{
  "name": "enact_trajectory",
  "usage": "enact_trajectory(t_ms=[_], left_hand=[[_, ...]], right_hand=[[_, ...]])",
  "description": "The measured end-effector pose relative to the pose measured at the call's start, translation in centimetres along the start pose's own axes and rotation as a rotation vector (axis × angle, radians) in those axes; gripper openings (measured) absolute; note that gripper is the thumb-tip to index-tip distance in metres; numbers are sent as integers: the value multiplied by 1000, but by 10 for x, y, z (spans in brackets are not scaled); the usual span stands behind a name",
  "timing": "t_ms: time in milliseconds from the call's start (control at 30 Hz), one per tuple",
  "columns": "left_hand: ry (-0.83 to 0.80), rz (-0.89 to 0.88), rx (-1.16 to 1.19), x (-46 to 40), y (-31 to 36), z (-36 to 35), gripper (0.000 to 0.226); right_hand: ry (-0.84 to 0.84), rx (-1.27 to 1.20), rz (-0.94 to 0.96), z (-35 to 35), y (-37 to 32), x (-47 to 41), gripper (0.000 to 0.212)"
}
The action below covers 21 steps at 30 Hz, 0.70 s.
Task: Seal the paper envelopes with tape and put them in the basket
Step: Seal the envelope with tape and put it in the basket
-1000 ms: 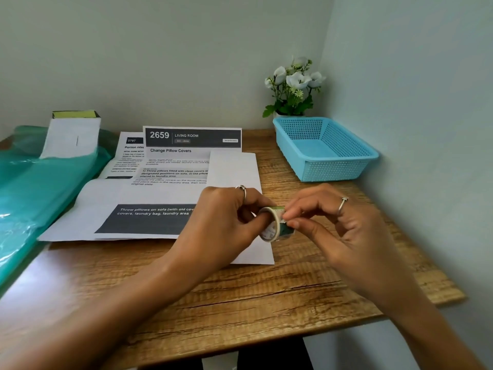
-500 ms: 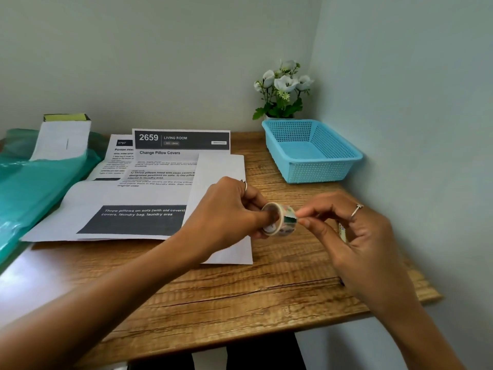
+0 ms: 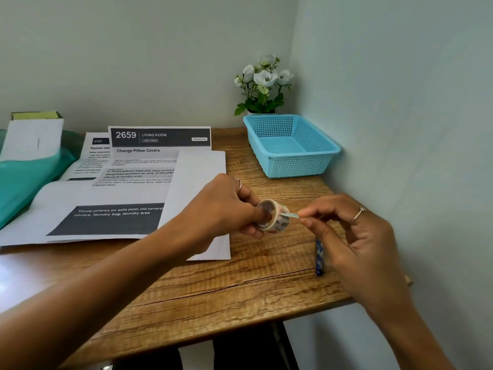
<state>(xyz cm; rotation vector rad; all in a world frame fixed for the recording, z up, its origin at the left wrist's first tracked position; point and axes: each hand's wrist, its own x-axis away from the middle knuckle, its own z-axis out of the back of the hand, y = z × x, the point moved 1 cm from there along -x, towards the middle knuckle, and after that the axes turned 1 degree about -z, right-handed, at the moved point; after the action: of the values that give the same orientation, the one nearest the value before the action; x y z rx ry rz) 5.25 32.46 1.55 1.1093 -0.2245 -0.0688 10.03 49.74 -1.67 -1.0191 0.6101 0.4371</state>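
Note:
My left hand (image 3: 226, 206) grips a small patterned tape roll (image 3: 274, 215) above the wooden table (image 3: 240, 284). My right hand (image 3: 349, 231) pinches the tape's free end (image 3: 292, 215), pulled a short way off the roll. A plain white paper envelope (image 3: 198, 169) lies flat under and behind my left hand, partly covered by it. The empty blue plastic basket (image 3: 301, 166) stands at the table's back right corner against the wall.
Printed instruction sheets (image 3: 133, 177) lie left of the envelope. A teal plastic bag (image 3: 24, 180) and a white box (image 3: 34, 134) sit at the far left. A blue-patterned slim object (image 3: 319, 256) lies on the table below my right hand. A flower pot (image 3: 262, 86) stands behind the basket.
My right hand has drawn away from the roll to the right, peeling out a short strip of tape. The view has shifted slightly, revealing the slim blue object on the table.

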Motion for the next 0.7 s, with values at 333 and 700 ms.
enact_trajectory(t_ms=[333,700], left_hand=[[-24,77,-37,-3,-8,1,7],[18,-187,-290,-4,-12,-23,12]], right_hand=[[35,-108,-218,9,-7,-2,7],[76,-226,-358,9,-3,-8,12]])
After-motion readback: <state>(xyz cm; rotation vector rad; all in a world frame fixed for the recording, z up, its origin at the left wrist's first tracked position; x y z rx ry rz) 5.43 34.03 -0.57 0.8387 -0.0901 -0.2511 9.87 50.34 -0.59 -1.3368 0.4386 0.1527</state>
